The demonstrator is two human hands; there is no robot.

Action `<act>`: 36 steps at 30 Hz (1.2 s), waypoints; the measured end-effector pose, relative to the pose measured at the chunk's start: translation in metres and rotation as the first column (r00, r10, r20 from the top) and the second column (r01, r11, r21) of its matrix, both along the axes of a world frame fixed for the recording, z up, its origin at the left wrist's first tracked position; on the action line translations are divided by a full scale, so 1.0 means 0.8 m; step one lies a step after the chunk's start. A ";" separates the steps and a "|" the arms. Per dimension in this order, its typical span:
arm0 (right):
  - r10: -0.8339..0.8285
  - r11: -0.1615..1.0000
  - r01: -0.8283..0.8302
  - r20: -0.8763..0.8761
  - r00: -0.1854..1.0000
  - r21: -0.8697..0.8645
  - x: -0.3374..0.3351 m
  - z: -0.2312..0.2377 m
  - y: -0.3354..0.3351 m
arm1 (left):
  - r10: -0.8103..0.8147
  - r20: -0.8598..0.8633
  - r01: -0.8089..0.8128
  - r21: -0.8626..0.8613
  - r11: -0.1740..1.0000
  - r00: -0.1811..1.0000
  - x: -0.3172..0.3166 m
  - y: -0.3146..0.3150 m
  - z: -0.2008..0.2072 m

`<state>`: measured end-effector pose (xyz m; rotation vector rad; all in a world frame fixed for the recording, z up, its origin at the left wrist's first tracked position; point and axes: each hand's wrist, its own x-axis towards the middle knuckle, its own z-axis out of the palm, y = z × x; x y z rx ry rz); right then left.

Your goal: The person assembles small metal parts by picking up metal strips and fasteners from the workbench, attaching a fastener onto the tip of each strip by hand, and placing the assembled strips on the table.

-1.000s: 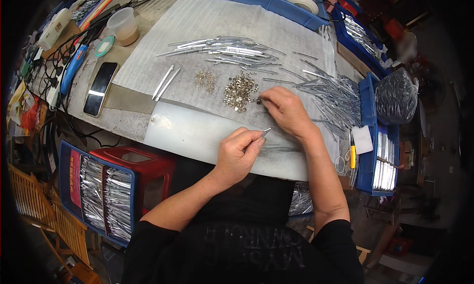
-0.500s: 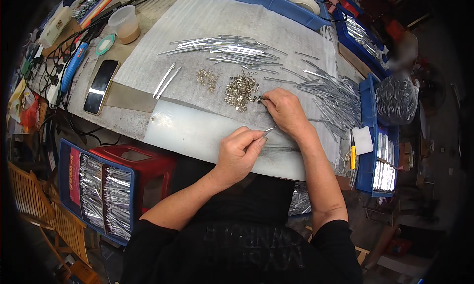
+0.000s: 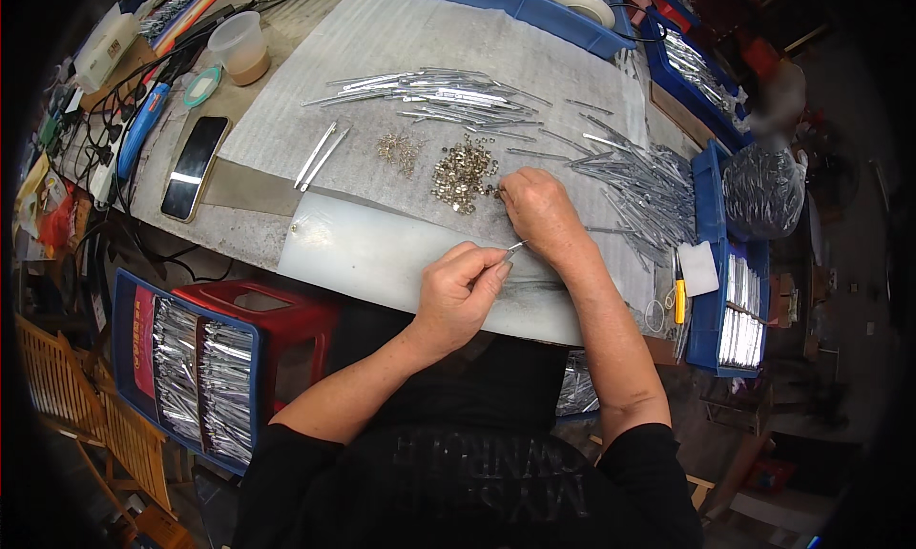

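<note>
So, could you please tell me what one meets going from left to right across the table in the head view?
Black smartphone → pair of loose silver metal rods → small heap of brass-coloured metal bits → right hand → big pile of silver metal rods → yellow-handled utility knife.

Our two hands are close together.
Our left hand [image 3: 461, 294] is curled, fingers pinched tight. Our right hand [image 3: 537, 208] lies palm down, fingers bent and reaching left. Both bare arms come up from below.
</note>
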<state>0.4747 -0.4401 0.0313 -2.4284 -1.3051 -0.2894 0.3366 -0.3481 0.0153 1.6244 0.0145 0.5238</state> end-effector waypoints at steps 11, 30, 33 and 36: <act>-0.091 0.964 0.146 -0.241 0.966 0.221 -0.020 0.021 -0.016 | -0.039 -0.064 0.029 -0.154 0.988 0.997 -0.005 -0.003 0.002; 0.570 0.455 0.687 -0.778 0.265 0.567 -0.112 0.005 -0.048 | 0.024 0.095 -0.020 -0.046 0.999 0.995 -0.006 -0.012 0.014; 0.627 0.429 0.697 -0.745 0.228 0.575 -0.115 0.005 -0.046 | -0.003 0.086 0.013 -0.109 0.994 0.996 -0.006 -0.015 0.016; 0.655 0.414 0.703 -0.725 0.212 0.579 -0.118 0.006 -0.044 | -0.020 0.096 0.032 -0.129 0.991 0.995 -0.007 -0.015 0.017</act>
